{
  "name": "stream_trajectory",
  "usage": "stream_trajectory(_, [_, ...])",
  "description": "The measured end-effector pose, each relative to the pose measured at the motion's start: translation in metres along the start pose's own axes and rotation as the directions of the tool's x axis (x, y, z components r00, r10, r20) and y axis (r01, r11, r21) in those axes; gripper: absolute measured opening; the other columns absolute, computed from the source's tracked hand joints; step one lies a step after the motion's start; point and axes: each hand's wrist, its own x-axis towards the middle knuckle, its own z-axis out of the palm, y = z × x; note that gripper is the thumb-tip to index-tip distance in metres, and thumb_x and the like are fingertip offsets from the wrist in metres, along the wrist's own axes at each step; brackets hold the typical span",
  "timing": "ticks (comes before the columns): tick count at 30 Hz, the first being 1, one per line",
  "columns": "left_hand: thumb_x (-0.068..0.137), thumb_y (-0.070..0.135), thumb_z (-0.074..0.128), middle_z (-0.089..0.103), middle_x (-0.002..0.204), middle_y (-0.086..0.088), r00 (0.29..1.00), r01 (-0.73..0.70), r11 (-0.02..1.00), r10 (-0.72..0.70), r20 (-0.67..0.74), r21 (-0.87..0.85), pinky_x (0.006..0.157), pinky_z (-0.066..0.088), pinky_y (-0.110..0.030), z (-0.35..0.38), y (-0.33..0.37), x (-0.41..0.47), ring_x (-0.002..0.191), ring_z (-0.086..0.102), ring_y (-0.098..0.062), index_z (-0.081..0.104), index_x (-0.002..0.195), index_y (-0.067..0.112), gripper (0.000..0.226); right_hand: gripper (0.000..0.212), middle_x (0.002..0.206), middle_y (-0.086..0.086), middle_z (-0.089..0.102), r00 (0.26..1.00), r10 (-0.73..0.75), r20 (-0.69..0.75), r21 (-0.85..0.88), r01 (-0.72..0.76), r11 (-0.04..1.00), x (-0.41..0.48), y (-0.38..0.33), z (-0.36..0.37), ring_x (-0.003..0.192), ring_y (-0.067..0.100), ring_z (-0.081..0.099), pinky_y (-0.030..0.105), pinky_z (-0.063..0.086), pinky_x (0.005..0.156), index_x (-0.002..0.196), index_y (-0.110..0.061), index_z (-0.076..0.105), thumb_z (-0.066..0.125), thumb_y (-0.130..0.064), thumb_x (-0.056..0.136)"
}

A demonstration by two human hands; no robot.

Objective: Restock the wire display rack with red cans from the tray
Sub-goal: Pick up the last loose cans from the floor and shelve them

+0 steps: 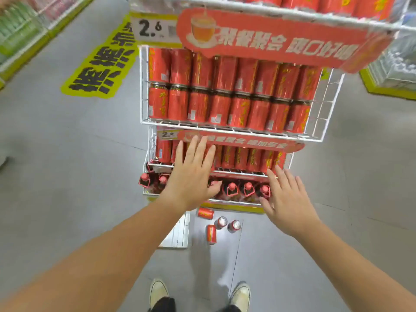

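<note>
A white price tag (155, 28) on the rack's upper shelf reads "2.6"; a smaller tag (168, 134) lower down repeats it; banner lettering is blurred.

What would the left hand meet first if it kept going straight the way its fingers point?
Probably the red cans on the lower shelf, just under the red sign strip; the left hand is open, and depth is unclear.

arms (94, 262): bare, sleeveless in view | shoes (158, 292): pale canvas, white toecaps | trousers (165, 305): dark
</note>
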Motion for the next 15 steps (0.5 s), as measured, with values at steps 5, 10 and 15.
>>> stream_trajectory(5, [0.087, 0.066, 0.038, 0.028, 0.161, -0.022, 0.979, 0.074, 0.997, -0.068, 0.190, -0.024, 0.119, 0.017, -0.062, 0.124, 0.048, -0.036, 0.151, 0.021, -0.039, 0.037, 0.152, 0.006, 0.088, 0.076, 0.157, 0.021, 0.037, 0.990, -0.091, 0.107, 0.033, 0.088, 0.996, 0.000, 0.033, 0.121, 0.146, 0.040, 0.032, 0.055, 0.029, 0.118, 0.152, -0.005, 0.035, 0.034, -0.051, 0.090])
stream_trajectory(10, [0.087, 0.067, 0.033, 0.036, 0.158, -0.022, 0.912, 0.131, 0.991, -0.105, 0.396, -0.040, 0.118, 0.024, -0.061, 0.270, 0.095, -0.084, 0.148, 0.028, -0.039, 0.036, 0.152, 0.006, 0.089, 0.077, 0.151, 0.023, 0.045, 0.960, -0.085, 0.266, 0.064, 0.071, 0.995, -0.004, 0.053, 0.267, 0.138, 0.042, 0.044, 0.054, 0.037, 0.113, 0.147, -0.003, 0.042, 0.032, -0.053, 0.090])
stream_trajectory(15, [0.088, 0.071, 0.024, 0.028, 0.163, -0.017, 0.824, 0.182, 0.983, -0.141, 0.548, -0.021, 0.122, 0.018, -0.055, 0.412, 0.121, -0.116, 0.150, 0.025, -0.036, 0.021, 0.158, 0.011, 0.092, 0.074, 0.157, 0.019, 0.036, 0.943, -0.007, 0.333, 0.093, -0.025, 0.995, -0.002, 0.068, 0.419, 0.144, 0.038, 0.035, 0.049, 0.031, 0.116, 0.152, -0.006, 0.033, 0.034, -0.052, 0.094])
